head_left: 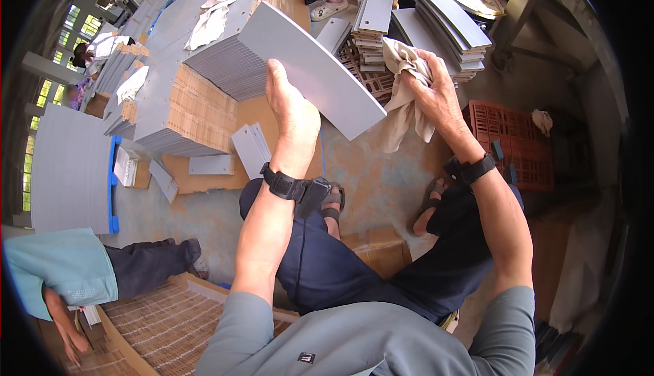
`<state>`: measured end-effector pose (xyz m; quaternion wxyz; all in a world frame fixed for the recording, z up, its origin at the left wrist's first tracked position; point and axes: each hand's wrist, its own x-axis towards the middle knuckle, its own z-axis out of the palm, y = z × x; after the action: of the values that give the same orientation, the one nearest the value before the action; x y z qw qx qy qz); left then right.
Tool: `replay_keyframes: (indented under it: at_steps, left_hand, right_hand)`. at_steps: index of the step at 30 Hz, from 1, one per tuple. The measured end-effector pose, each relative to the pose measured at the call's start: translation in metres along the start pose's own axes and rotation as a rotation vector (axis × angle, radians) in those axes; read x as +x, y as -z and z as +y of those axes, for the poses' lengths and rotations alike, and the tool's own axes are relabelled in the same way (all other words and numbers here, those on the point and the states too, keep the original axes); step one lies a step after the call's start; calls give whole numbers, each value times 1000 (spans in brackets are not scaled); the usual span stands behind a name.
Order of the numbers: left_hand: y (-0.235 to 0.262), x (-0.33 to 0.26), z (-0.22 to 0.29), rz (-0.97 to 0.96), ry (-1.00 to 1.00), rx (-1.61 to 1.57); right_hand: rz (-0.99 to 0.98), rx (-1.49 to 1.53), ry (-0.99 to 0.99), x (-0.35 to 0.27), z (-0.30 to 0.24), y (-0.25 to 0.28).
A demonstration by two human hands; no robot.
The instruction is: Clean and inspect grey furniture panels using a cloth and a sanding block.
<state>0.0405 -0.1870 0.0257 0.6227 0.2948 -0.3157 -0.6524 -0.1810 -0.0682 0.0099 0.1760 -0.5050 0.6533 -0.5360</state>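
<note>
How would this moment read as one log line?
left hand: holds grey panel | right hand: grips beige cloth at panel's end

We've got open floor btwn our knees, below the panel. Left is blocked by panel stacks; ahead, more stacks; right, a red crate. A co-worker crowds lower left.
</note>
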Motion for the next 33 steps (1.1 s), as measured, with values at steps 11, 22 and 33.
replay_keyframes:
  at_steps: [11, 22, 33]
  left_hand:
    - [-4, -45, -4, -496, 571, -130]
    - [7, -67, -22, -782, 695, 34]
    - [6, -66, -18, -697, 773, -168]
  right_hand:
    - [-318, 133, 660, -53, -38, -38]
    - [142, -80, 231, 49, 20, 24]
    - [316, -93, 344, 45, 5, 66]
